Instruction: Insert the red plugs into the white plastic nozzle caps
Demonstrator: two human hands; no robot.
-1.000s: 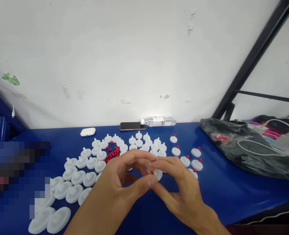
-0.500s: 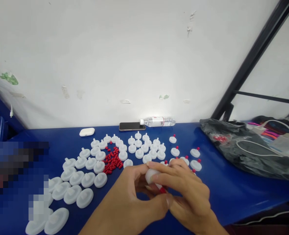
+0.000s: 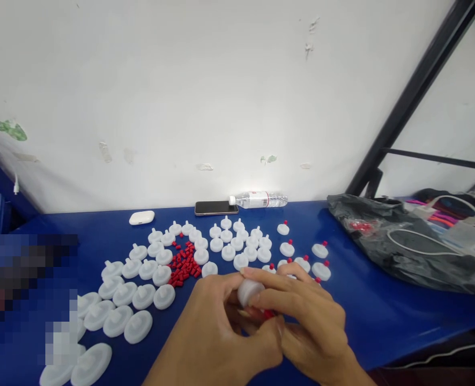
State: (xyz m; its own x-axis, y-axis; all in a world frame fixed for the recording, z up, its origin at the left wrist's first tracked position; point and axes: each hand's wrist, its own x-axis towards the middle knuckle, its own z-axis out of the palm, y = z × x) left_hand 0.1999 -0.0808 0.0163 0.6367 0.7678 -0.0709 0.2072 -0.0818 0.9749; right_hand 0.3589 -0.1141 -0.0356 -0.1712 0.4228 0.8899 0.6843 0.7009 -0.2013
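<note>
Both hands meet at the lower middle, around one white plastic disc cap with a spout [image 3: 249,292]; a red tip cap [image 3: 268,314] shows at its lower end. My left hand [image 3: 217,327] curls about it from the left, its thumb beside the red tip. My right hand [image 3: 313,316] is closed on it from the right, fingers against the white disc. Their fingers hide much of the piece. Loose red tip caps [image 3: 184,265] lie in a heap beyond my left hand. Several white spouted discs with red tips [image 3: 287,249] stand beyond my right hand.
Many white spouted discs [image 3: 143,296] without red tips spread over the left and centre of the blue table [image 3: 382,321]. A phone [image 3: 216,208], a water bottle [image 3: 259,200] and a white earbud case [image 3: 141,217] lie along the wall. A dark plastic bag [image 3: 398,262] sits right.
The held white piece has tilted between my fingers, so more of its disc faces the camera and less of the red tip shows. My left hand has shifted slightly right.
</note>
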